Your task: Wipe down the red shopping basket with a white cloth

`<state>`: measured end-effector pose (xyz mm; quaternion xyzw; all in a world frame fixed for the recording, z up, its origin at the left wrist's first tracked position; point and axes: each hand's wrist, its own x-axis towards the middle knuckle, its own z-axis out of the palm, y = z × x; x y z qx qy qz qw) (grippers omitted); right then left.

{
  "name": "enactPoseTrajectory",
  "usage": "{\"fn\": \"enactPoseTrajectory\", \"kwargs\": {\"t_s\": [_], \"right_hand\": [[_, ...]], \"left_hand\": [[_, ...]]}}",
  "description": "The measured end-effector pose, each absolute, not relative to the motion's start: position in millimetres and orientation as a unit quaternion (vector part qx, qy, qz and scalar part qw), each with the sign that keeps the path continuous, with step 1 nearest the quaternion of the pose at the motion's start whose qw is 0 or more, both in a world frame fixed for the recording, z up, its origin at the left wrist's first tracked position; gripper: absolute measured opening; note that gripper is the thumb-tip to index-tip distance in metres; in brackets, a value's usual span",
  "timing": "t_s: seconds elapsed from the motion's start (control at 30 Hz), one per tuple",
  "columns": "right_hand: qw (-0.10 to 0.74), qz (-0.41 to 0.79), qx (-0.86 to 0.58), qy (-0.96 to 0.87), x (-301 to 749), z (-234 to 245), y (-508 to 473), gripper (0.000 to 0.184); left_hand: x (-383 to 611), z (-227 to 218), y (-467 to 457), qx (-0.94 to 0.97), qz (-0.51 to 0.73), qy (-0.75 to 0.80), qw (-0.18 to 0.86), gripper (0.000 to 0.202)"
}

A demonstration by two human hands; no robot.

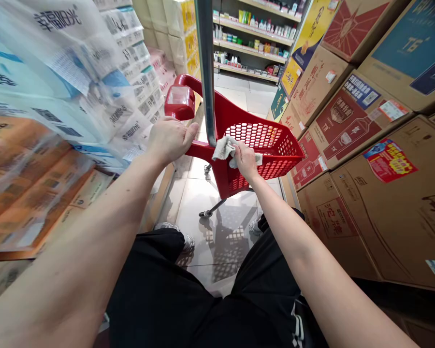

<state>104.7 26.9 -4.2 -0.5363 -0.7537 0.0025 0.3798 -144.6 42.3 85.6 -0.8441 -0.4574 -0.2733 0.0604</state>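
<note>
Legs in black trousers (159,295) fill the near floor, and pale tiles (217,227) show only as a narrow strip between two walls of stock. Both forearms reach forward over the knees. The left hand (170,139) is curled closed over the rear rim of the red cart (264,140), just below its chunky handle end (180,102). The right hand (245,159) has a grey cloth (224,147) bunched in its fingers and presses it onto the same rim, right beside the metal pole (206,72) that meets the rim there. The cart stands on the tiles just ahead of the feet, its basket pointing down the aisle. Plastic-wrapped paper packs (58,96) crowd its left side, and stacked cardboard boxes (348,125) sit just beside its right front corner. Past the basket the floor widens toward shelves of bottles (253,34).
</note>
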Motion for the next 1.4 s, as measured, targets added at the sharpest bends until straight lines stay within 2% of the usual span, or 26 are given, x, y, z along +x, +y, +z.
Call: {"fn": "enactPoseTrajectory", "kwargs": {"t_s": [0.13,0.3,0.6,0.77,0.97,1.13,1.4], "right_hand": [[0.397,-0.056,-0.564,-0.722,127,-28,22,0.048],[0.417,-0.102,-0.572,-0.699,129,-43,11,0.042],[0.455,-0.065,-0.549,-0.698,48,-6,-2,0.041],[0.466,-0.059,-0.567,-0.677,41,3,4,0.039],[0.423,-0.009,-0.545,-0.724,71,10,20,0.035],[0.367,0.051,-0.587,-0.720,83,25,25,0.034],[0.407,-0.017,-0.541,-0.736,76,20,2,0.041]], "left_hand": [[-144,82,42,-0.822,-0.289,-0.479,0.105,0.061],[-140,79,40,-0.801,-0.321,-0.493,0.106,0.059],[-132,74,39,-0.784,-0.348,-0.504,0.098,0.057],[-127,70,40,-0.779,-0.350,-0.508,0.112,0.061],[-119,71,33,-0.790,-0.355,-0.491,0.090,0.060],[-107,71,30,-0.790,-0.359,-0.493,0.064,0.059],[-98,68,35,-0.781,-0.376,-0.492,0.078,0.062]]}}
